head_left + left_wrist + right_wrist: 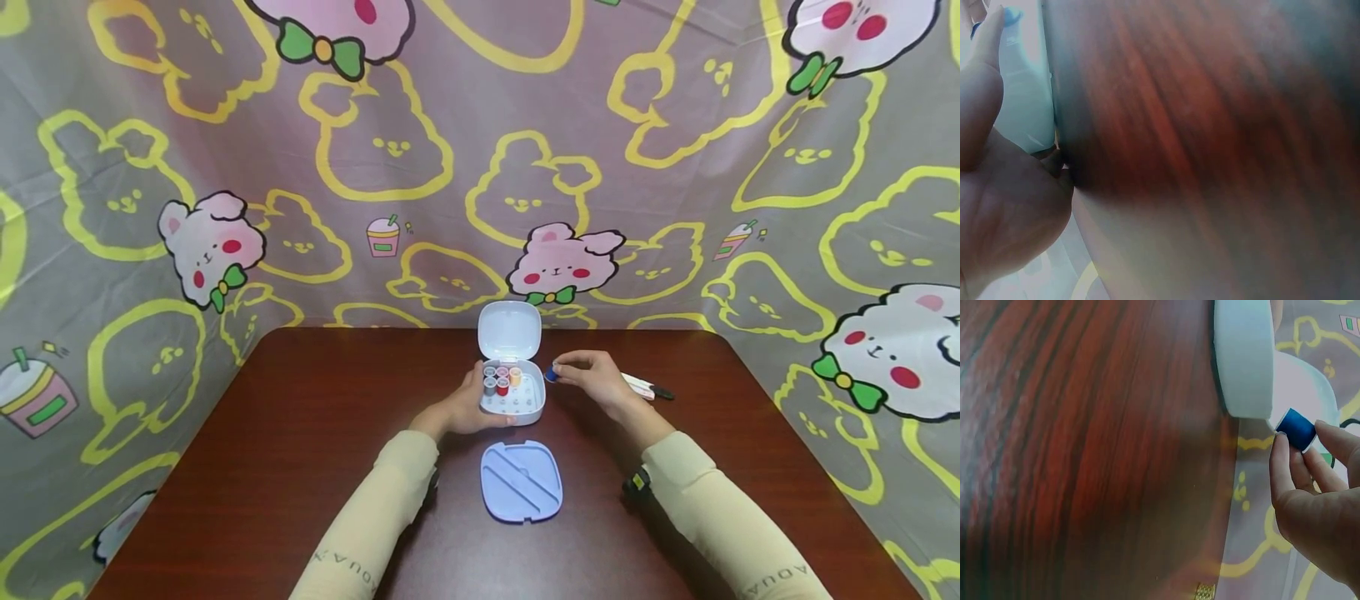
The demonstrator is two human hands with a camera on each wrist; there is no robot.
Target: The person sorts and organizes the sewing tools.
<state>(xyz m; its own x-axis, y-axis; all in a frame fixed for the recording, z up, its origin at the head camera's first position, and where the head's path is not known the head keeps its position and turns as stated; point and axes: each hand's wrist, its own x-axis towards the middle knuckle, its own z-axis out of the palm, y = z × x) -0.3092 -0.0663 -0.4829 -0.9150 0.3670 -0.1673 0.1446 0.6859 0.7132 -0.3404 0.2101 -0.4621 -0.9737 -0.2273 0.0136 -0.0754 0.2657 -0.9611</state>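
A white sewing box (pixel 513 407) stands with its lid (pixel 510 330) raised. Several thread spools, among them a red spool (pixel 502 387) and a light orange spool (pixel 515 377), stand on pegs at the box's left and back; other pegs are bare. My left hand (pixel 467 406) grips the box's left side, its thumb along the front wall; the other fingers are mostly hidden. Just right of the box, my right hand (pixel 600 382) pinches a blue thread spool (pixel 1298 430) between thumb and fingertips. The spool is held tilted, apart from the pegs.
A pale blue tray (pixel 521 483) with diagonal ridges lies on the dark wooden table (pixel 337 400) in front of the box. Behind my right hand lie a white item (pixel 637 385) and something black-tipped (pixel 662 392). A patterned curtain (pixel 450 200) borders the table's back and sides.
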